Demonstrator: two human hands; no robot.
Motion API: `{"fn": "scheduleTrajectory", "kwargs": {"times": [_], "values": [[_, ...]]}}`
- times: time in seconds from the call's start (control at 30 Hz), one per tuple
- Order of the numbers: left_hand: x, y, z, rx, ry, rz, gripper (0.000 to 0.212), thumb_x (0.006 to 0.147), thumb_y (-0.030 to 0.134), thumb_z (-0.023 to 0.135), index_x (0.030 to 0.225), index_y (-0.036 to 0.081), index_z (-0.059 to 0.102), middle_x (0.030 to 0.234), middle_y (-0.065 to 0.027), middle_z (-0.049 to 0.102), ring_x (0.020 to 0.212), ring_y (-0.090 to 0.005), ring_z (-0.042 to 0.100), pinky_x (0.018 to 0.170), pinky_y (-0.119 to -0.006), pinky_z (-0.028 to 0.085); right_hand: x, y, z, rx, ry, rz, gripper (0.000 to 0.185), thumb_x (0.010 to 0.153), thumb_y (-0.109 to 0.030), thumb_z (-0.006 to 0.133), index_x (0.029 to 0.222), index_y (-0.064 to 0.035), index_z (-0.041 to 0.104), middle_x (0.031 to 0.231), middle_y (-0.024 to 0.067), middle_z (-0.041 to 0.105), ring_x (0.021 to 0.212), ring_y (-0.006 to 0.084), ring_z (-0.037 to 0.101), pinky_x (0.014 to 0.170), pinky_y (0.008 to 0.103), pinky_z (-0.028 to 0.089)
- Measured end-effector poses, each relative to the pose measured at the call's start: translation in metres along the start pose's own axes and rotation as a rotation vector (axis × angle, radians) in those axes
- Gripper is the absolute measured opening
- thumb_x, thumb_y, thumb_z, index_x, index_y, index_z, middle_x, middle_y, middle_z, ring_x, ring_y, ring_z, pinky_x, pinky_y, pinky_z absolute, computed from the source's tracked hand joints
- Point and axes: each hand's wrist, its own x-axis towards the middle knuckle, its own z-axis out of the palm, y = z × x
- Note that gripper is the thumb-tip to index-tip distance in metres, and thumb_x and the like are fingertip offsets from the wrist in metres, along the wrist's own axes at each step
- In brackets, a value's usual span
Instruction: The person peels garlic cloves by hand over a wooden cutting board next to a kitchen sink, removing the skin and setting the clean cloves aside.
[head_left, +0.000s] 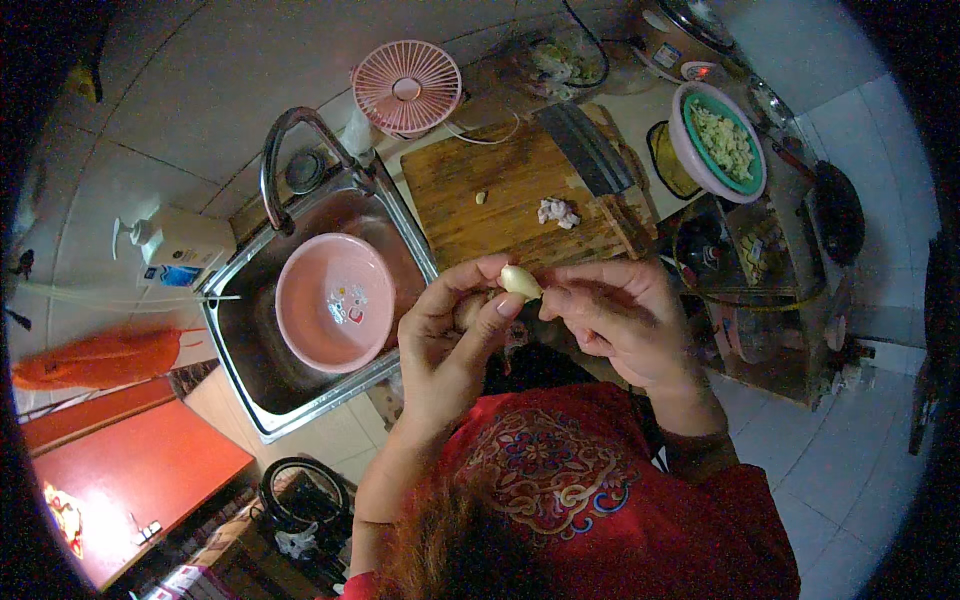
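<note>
My left hand (442, 337) holds a pale peeled garlic clove (521, 283) between thumb and index finger, over the near edge of a wooden cutting board (480, 172). The fingertips of my right hand (622, 319) pinch at the clove's right end. Something round and brownish shows partly behind the left thumb; what it is I cannot tell. On the board lie a small pale piece (481, 198), perhaps garlic, and a little heap of pale pinkish chopped pieces (558, 213). A dark, wide-bladed cleaver (585, 148) rests at the board's right side, its wooden handle (621, 225) pointing towards me.
Left of the board, a pink basin (335, 302) sits in the steel sink (247, 352) under a curved faucet (274, 172). A pink fan (407, 88) stands behind. At the right, a green colander (694, 124) of chopped vegetable sits in a pale bowl (686, 154), above a shelf rack (780, 367).
</note>
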Motion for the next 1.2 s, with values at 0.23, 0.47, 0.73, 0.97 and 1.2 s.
{"fn": "scheduleTrajectory", "kwargs": {"times": [0.23, 0.47, 0.73, 0.97, 1.2], "values": [[0.003, -0.001, 0.001, 0.005, -0.027, 0.030, 0.023, 0.071, -0.002, 0.049, 0.093, -0.004, 0.044, 0.085, -0.0072, 0.052, 0.076, -0.0089, 0.049, 0.065, -0.019, 0.039, 0.000, -0.002, 0.006, -0.283, 0.049, -0.214, 0.013, 0.072, -0.007, 0.050, 0.081, 0.0029, 0.053, 0.065, 0.0066, 0.055, 0.048, 0.0032, 0.042, 0.042, 0.0141, 0.033], [0.002, 0.005, 0.004, 0.084, -0.016, 0.057, 0.022, 0.070, -0.004, 0.049, 0.092, -0.006, 0.044, 0.086, -0.0080, 0.051, 0.079, -0.0118, 0.049, 0.071, -0.022, 0.039, -0.001, 0.001, 0.006, -0.353, 0.082, -0.334, 0.012, 0.072, -0.004, 0.050, 0.079, 0.0041, 0.052, 0.066, 0.0057, 0.055, 0.061, 0.0073, 0.051, 0.057, 0.0186, 0.041], [0.003, -0.004, 0.003, 0.260, -0.008, 0.159, 0.017, 0.070, -0.001, 0.051, 0.086, -0.005, 0.049, 0.089, -0.0076, 0.050, 0.075, -0.0090, 0.049, 0.066, -0.019, 0.039, -0.002, 0.003, 0.007, -0.543, 0.145, -0.461, 0.011, 0.069, -0.003, 0.052, 0.078, 0.0034, 0.052, 0.064, 0.0031, 0.053, 0.059, 0.0050, 0.048, 0.054, 0.0170, 0.039], [0.007, -0.002, 0.005, 0.038, -0.021, -0.109, 0.018, 0.069, 0.002, 0.053, 0.087, -0.002, 0.051, 0.081, -0.0043, 0.054, 0.070, -0.0071, 0.048, 0.060, -0.017, 0.039, -0.005, 0.000, 0.007, -0.622, 0.178, -0.507, 0.009, 0.068, -0.002, 0.053, 0.076, 0.0017, 0.052, 0.064, 0.0004, 0.052, 0.058, 0.0031, 0.046, 0.052, 0.0165, 0.038], [0.010, -0.005, 0.002, -0.316, -0.055, -0.250, 0.027, 0.069, 0.009, 0.056, 0.094, 0.001, 0.050, 0.081, -0.0035, 0.054, 0.061, -0.0054, 0.048, 0.051, -0.016, 0.038, -0.003, 0.003, 0.007, -0.854, 0.274, -0.723, 0.013, 0.064, 0.000, 0.055, 0.076, -0.0003, 0.051, 0.065, 0.0042, 0.052, 0.057, 0.0093, 0.048, 0.051, 0.0203, 0.039]]}}
